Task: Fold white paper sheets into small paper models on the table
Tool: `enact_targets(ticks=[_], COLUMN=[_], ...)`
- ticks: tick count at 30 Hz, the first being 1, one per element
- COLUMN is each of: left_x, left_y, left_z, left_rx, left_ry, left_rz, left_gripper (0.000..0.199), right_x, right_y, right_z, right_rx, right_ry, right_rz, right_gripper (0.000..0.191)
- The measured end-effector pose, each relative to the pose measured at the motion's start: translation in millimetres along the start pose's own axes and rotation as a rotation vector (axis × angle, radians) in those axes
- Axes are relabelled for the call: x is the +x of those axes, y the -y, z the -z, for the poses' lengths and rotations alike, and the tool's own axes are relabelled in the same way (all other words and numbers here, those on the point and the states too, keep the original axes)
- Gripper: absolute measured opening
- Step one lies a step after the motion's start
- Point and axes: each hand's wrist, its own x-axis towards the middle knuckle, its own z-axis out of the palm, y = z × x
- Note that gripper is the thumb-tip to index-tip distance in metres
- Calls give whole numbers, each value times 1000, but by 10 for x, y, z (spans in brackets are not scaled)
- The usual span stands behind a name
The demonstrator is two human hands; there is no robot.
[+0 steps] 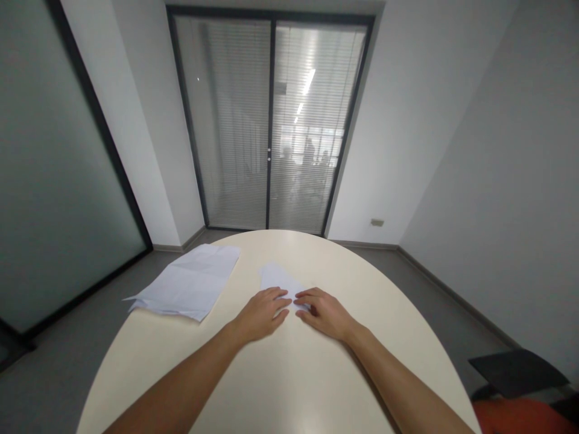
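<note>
A small folded sheet of white paper (275,275) lies on the cream table (289,380), its near part hidden under my hands. My left hand (262,313) rests on its left side, fingers stretched out and a little apart. From the right, my right hand (326,312) touches the near right part of the paper, its fingers slightly bent and spread. The fingertips of both hands almost meet over the near edge. Neither hand grips the paper.
A stack of creased white sheets (190,283) lies at the table's left, some corners reaching over the edge. At the lower right stands a chair with a black back (518,371) and a red seat (520,417). Beyond the table are glass doors (271,126) with blinds.
</note>
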Motion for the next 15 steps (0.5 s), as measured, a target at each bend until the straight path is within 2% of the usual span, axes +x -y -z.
enact_targets(ticks=[9,15], left_x=[-6,-6], left_y=[6,18], left_z=[-19,-21], left_rx=[13,7], left_ry=[-12,-11], left_rz=[-14,-26], left_gripper=[34,34], right_x=[-23,-2], right_y=[-135,-136], right_z=[-36,-37], right_rx=[136,209], right_ry=[4,-2], right_rz=[-4,-19], right_gripper=[30,29])
